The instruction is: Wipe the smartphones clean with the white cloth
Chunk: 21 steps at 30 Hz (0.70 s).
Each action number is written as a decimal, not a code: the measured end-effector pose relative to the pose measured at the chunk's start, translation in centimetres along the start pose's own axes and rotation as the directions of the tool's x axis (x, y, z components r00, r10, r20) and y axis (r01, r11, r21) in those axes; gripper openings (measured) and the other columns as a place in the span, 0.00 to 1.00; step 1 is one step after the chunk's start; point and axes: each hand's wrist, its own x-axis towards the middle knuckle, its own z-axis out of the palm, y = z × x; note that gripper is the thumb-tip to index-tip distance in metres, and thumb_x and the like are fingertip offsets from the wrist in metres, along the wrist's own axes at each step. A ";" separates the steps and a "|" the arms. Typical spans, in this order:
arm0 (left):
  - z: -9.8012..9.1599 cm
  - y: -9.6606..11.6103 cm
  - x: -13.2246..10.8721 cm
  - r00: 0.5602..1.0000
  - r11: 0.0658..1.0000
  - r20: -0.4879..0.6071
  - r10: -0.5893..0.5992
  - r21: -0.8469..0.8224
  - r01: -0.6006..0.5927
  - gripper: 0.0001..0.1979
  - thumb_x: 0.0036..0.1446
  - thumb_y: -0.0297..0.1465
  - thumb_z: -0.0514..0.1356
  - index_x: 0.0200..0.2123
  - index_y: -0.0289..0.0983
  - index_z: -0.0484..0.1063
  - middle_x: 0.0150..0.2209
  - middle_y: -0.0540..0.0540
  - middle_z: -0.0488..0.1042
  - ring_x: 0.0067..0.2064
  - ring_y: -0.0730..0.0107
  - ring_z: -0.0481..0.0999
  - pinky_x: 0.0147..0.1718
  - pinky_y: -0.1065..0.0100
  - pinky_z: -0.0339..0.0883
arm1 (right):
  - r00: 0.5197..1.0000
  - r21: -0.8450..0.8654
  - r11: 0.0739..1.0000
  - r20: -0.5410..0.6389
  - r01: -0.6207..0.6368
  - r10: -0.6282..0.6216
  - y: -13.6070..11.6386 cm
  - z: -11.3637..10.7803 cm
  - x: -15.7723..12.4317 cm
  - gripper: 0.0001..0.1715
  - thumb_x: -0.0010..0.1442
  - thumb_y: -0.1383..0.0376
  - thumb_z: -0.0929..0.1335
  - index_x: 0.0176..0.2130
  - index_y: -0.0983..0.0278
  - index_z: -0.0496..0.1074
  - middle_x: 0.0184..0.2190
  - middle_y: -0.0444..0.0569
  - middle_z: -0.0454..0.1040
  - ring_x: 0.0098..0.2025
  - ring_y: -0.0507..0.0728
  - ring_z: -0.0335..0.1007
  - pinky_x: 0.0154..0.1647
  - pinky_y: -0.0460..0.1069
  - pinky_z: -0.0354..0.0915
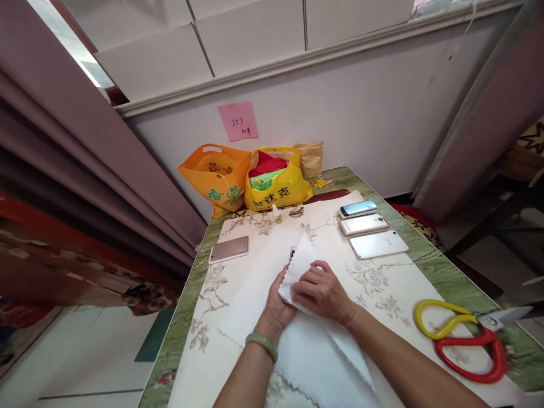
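My left hand (276, 309), with a green bangle on the wrist, is closed around a phone (292, 253). Only a narrow upper strip of that phone shows, because a white cloth (302, 255) with a scalloped edge lies over the rest. Bent fingers of my right hand (321, 290) press and grip the cloth against the phone. More white cloth (318, 362) spreads over the table beneath both forearms.
Three phones (379, 244) lie at the right, another phone (229, 249) at the left. Scissors (488, 334) rest near the right edge. A small bottle (277, 215) stands before an orange bag (212, 175) and a yellow bag (293, 190).
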 end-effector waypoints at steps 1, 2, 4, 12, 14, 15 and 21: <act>0.0 0.0 0.0 1.000 1.000 -0.008 -0.009 0.004 0.009 0.11 0.59 0.32 0.59 0.39 0.30 0.76 0.38 0.41 0.80 0.41 0.64 0.79 0.50 0.64 0.68 | 0.999 -0.026 0.999 -0.027 -0.042 0.041 0.2 0.0 0.0 0.06 0.63 0.62 0.67 0.35 0.58 0.74 0.28 0.42 0.73 0.33 0.52 0.65 0.52 0.54 0.53; 0.0 0.0 -0.1 0.999 1.000 -0.020 -0.024 0.017 0.025 0.11 0.59 0.32 0.59 0.39 0.29 0.76 0.37 0.41 0.80 0.40 0.64 0.79 0.49 0.64 0.68 | 0.992 -0.068 0.991 -0.073 -0.112 0.107 0.6 -0.1 0.0 0.07 0.64 0.63 0.67 0.34 0.59 0.74 0.27 0.42 0.73 0.33 0.52 0.64 0.52 0.54 0.53; 0.2 -0.1 -0.2 0.997 0.996 -0.046 -0.068 0.059 0.071 0.11 0.59 0.33 0.59 0.39 0.30 0.76 0.37 0.41 0.80 0.38 0.64 0.79 0.48 0.62 0.69 | 0.952 -0.145 0.950 -0.179 -0.275 0.249 1.6 -0.4 0.0 0.08 0.64 0.64 0.66 0.33 0.60 0.74 0.26 0.43 0.73 0.32 0.53 0.64 0.51 0.54 0.52; 0.8 0.1 -0.4 0.997 0.996 -0.056 -0.057 0.066 0.061 0.12 0.59 0.33 0.59 0.42 0.32 0.76 0.37 0.43 0.81 0.37 0.65 0.79 0.45 0.64 0.70 | 0.899 -0.056 0.927 -0.274 -0.371 0.343 2.9 -1.4 -0.4 0.07 0.63 0.63 0.66 0.41 0.60 0.73 0.33 0.45 0.76 0.37 0.55 0.70 0.48 0.53 0.55; 0.8 0.0 -0.4 0.997 0.997 -0.060 -0.044 0.068 0.048 0.11 0.59 0.32 0.59 0.42 0.32 0.76 0.37 0.44 0.80 0.37 0.66 0.79 0.44 0.66 0.70 | 0.935 -0.068 0.950 -0.212 -0.304 0.284 2.5 -1.2 -0.3 0.11 0.62 0.60 0.68 0.45 0.59 0.73 0.38 0.47 0.77 0.41 0.56 0.70 0.51 0.54 0.54; 0.8 0.0 -0.4 0.997 0.996 -0.056 -0.045 0.076 0.049 0.11 0.59 0.32 0.60 0.42 0.32 0.76 0.37 0.44 0.80 0.37 0.67 0.79 0.43 0.66 0.70 | 0.946 -0.083 0.955 -0.186 -0.285 0.266 2.4 -1.1 -0.3 0.13 0.62 0.59 0.68 0.46 0.59 0.73 0.40 0.48 0.76 0.43 0.57 0.69 0.52 0.55 0.53; 0.7 -0.2 -0.5 0.998 0.994 -0.054 -0.028 0.108 0.034 0.11 0.58 0.32 0.60 0.41 0.31 0.76 0.36 0.44 0.80 0.36 0.68 0.79 0.42 0.68 0.70 | 0.967 -0.089 0.969 -0.126 -0.232 0.220 1.8 -0.8 -0.2 0.05 0.64 0.63 0.67 0.38 0.59 0.75 0.32 0.45 0.76 0.37 0.54 0.67 0.49 0.54 0.54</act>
